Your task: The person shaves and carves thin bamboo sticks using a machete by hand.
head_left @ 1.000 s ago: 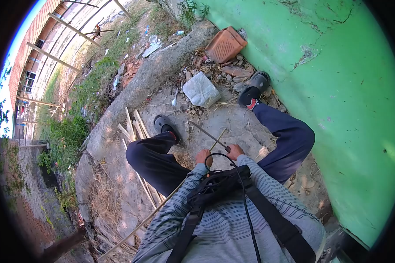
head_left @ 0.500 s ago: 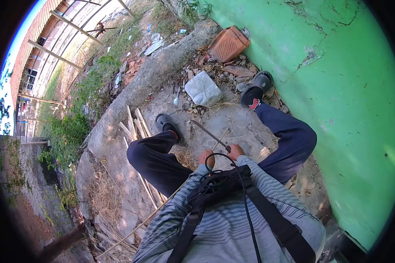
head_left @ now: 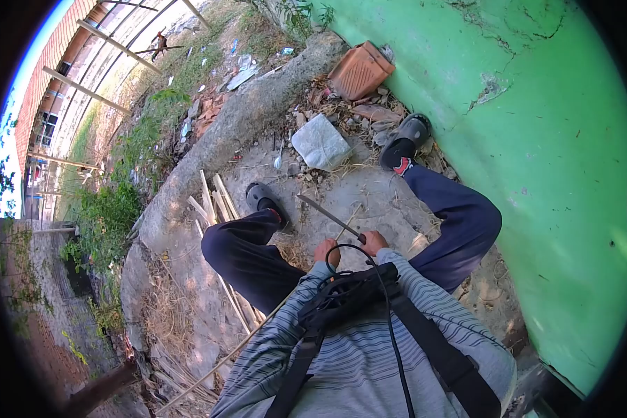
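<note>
My right hand (head_left: 374, 243) is closed round the dark handle of a long-bladed knife (head_left: 327, 215), whose blade points up and to the left. Just left of it, my left hand (head_left: 326, 253) is wrapped round a long thin bamboo strip (head_left: 223, 360). The strip runs from the lower left under my left forearm, and its thin end shows beyond my hand, beneath the blade. A black cable partly covers the fingers of my left hand. Several pale split strips (head_left: 219, 198) lie on the ground beside my left foot.
A white block (head_left: 320, 143) and an orange-brown clay piece (head_left: 360, 71) lie ahead amid rubble. The green wall (head_left: 550, 174) rises at the right. A raised concrete edge (head_left: 223, 129) curves along the left, with plants (head_left: 108, 216) beyond.
The knife's blade tip has shifted slightly down and to the left. Both hands stay nearly in place, still gripping, and the view has moved a little.
</note>
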{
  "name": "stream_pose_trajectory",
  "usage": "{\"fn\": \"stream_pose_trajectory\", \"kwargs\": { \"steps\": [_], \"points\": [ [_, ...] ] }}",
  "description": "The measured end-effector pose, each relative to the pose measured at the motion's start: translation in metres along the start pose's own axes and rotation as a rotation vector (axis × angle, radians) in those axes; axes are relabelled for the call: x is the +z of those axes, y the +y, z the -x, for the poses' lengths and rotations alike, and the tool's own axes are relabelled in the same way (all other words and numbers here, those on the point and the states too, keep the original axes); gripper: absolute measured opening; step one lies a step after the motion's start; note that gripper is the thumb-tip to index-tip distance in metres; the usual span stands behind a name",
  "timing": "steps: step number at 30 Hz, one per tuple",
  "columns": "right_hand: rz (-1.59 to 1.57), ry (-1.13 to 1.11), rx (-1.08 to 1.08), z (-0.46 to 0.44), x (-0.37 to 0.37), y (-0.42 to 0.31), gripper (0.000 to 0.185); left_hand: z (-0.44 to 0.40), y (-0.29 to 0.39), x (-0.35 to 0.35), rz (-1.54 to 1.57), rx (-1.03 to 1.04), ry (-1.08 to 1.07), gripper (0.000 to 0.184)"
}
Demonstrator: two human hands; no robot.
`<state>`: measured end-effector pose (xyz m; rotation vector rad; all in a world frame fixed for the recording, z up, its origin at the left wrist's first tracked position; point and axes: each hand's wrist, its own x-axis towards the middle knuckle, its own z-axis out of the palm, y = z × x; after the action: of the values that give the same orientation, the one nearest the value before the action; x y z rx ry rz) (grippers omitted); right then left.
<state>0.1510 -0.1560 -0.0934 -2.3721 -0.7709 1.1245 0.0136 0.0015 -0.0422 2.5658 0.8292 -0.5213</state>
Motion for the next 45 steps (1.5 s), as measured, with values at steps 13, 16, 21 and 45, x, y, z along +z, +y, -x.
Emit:
{"fn": "stream_pose_trajectory", "kwargs": {
  "steps": [13, 16, 21, 45],
  "points": [
    [0.010, 0.067, 0.028, -0.002, -0.008, -0.001, 0.026, 0.004, 0.007, -0.028, 0.037, -0.032, -0.030, 0.018],
    [-0.092, 0.103, -0.008, -0.003, -0.011, -0.018, 0.025, 0.019, -0.004, -0.040, 0.059, 0.070, 0.128, 0.015],
    [-0.203, 0.186, 0.162, -0.001, -0.019, -0.011, 0.027, 0.047, -0.021, -0.046, -0.024, 0.245, 0.117, 0.026],
    [-0.208, 0.319, 0.179, -0.011, -0.036, -0.016, 0.026, 0.145, 0.000, -0.191, -0.125, 0.179, 0.270, 0.013]
  ]
}}
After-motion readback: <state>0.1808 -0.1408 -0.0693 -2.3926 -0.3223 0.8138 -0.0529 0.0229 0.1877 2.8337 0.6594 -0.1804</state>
